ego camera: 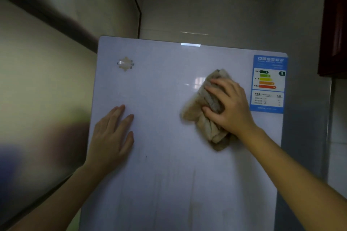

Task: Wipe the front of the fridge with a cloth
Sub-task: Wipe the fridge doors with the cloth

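The pale glossy fridge door (161, 84) fills the middle of the view. A crumpled beige cloth (195, 110) is pressed against its upper right part, held by my right hand (229, 105), whose fingers are curled into the folds. My left hand (112, 135) lies flat on the door at its left edge, fingers spread a little, holding nothing. Faint streaks run down the lower part of the door.
A blue energy label (268, 83) is stuck at the door's upper right corner, just right of the cloth. A small star-shaped brand badge (125, 63) sits at upper left. A wall (37, 80) stands at the left and a dark red cabinet (336, 24) at upper right.
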A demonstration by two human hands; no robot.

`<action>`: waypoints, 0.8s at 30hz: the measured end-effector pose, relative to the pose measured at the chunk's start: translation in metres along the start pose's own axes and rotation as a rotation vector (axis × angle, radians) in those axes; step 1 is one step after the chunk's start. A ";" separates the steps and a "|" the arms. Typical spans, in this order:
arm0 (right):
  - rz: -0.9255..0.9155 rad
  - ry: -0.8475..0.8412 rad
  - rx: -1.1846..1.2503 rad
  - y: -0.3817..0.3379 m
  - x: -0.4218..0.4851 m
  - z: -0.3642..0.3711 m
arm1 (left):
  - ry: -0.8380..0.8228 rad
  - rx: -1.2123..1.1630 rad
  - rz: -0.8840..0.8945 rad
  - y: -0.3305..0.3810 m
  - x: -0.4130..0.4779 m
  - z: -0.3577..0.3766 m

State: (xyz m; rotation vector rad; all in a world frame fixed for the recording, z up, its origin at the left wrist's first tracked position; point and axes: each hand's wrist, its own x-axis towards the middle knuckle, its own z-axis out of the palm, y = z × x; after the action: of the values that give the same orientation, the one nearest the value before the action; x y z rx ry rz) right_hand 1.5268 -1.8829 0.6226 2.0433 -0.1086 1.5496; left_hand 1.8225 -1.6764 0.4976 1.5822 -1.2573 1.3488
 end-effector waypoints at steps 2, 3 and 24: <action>0.086 0.036 0.043 -0.009 0.011 0.006 | 0.000 -0.003 -0.027 0.003 -0.001 0.001; 0.095 0.035 0.054 -0.016 0.011 0.010 | 0.000 -0.002 -0.037 0.004 -0.002 0.002; -0.726 -0.327 0.079 -0.067 0.009 0.053 | -0.009 0.115 0.057 -0.029 -0.006 -0.006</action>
State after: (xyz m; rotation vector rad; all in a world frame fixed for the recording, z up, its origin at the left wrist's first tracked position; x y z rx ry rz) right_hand 1.6013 -1.8503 0.5956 2.0474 0.5225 0.7814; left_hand 1.8490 -1.6614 0.4951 1.6429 -1.2578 1.4746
